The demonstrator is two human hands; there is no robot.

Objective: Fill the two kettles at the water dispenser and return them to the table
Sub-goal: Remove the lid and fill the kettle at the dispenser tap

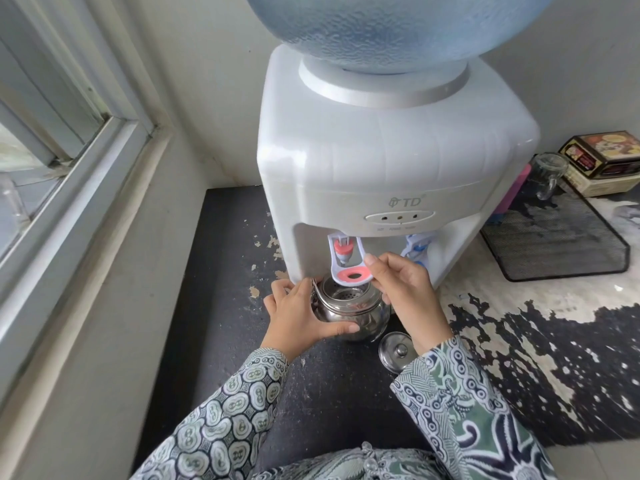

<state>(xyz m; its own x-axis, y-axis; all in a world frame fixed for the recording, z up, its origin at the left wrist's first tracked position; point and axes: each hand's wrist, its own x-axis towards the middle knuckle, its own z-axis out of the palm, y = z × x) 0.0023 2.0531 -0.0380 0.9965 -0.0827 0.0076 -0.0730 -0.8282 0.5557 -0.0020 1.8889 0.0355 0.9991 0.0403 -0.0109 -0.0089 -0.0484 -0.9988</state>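
Observation:
A small steel kettle (349, 313) stands open, without its lid, under the red tap (348, 259) of the white water dispenser (388, 161). My left hand (301, 315) grips the kettle's left side, thumb along its front. My right hand (407, 289) holds the red tap's white lever with its fingertips. The kettle's steel lid (398, 351) lies on the dark counter just right of the kettle, partly behind my right wrist. Only one kettle is in view.
A blue tap (417, 247) sits right of the red one. A black mesh tray (554, 237), a glass mug (547, 174) and stacked boxes (602, 161) stand to the right. A window frame (69, 161) and wall close off the left side.

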